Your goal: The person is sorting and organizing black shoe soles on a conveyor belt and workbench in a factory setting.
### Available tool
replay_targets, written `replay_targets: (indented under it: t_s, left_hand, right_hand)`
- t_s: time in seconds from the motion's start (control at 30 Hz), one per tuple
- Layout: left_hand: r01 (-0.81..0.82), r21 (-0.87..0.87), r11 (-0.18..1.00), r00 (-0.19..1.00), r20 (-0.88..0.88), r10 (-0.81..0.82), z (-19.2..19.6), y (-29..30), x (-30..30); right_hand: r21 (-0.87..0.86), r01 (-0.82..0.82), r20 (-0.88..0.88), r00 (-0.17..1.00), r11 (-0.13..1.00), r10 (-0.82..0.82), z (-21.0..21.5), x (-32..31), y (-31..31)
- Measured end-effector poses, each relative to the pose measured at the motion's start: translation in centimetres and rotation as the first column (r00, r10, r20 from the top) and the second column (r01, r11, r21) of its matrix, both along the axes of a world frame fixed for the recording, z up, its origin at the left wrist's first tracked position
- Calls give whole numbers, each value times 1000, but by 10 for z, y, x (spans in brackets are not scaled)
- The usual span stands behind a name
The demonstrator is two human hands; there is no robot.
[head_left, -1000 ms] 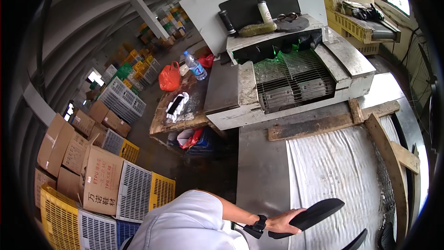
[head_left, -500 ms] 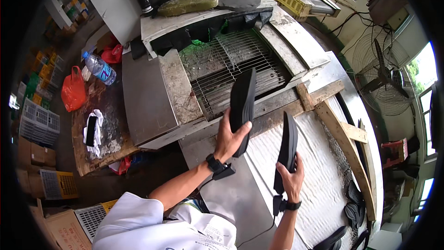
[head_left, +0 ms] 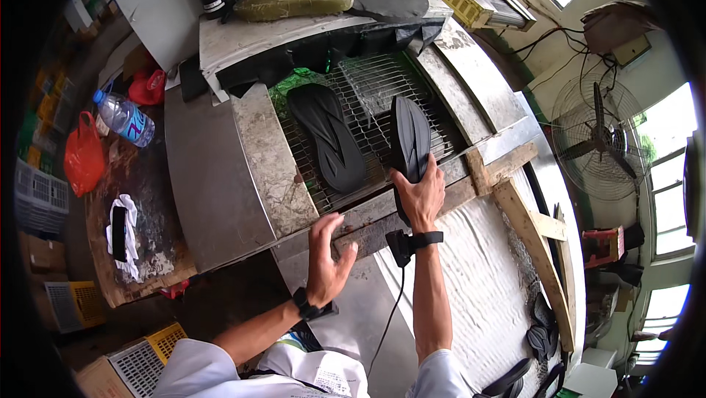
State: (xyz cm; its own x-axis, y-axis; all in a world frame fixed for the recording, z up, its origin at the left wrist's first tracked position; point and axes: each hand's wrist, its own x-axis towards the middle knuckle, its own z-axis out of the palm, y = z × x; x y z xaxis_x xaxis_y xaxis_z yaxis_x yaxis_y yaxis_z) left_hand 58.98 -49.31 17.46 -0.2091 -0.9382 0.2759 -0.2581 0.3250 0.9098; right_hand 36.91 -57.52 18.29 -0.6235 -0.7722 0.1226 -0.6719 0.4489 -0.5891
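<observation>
Head view: the right hand [head_left: 421, 196] grips a black shoe sole [head_left: 412, 137] at the front edge of the wire-mesh conveyor [head_left: 370, 107]; a second sole [head_left: 328, 137] lies near its left edge. The left hand [head_left: 327, 262] holds nothing, fingers parted. At the wooden table [head_left: 152, 214]'s left edge, a red bag [head_left: 84, 155], contents hidden, neighbours a blue-capped plastic bottle [head_left: 126, 118].

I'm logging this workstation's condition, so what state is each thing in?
Left hand: empty, fingers spread
Right hand: gripping a sole
Right-hand black sole: held, tilted; contact with mesh unclear
Other black sole: lying on the wire mesh, untouched
Bottle: capped
Front red bag: handles raised
White cloth: crumpled, black item on top
Fan: blades sharp, apparently not turning
</observation>
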Motion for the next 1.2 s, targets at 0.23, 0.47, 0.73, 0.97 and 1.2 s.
replay_targets:
  t_s: [0.23,0.47,0.73,0.97,1.2]
  left_hand:
    - [288,225,931,927,179,-330,-41,77,40]
    - [300,305,904,900,224,-374,-39,78,47]
    - [475,440,762,812,113,-572,-54,123,-8]
    - [724,494,482,507,95,-857,-47,249,-87]
    - [706,624,335,371,76,-925,-75,406,-149]
  right_hand:
    - [-155,-4,-285,958,988,-41,-2,-12,-29]
    - [-302,29,-181,980,953,-87,-16,33,-27]
    - [-258,415,314,890,873,-330,-69,1,251]
    - [98,916,89,381,389,-920,-118,-31,675]
    - [479,821,-542,555,310,-631,-127,-141,937]
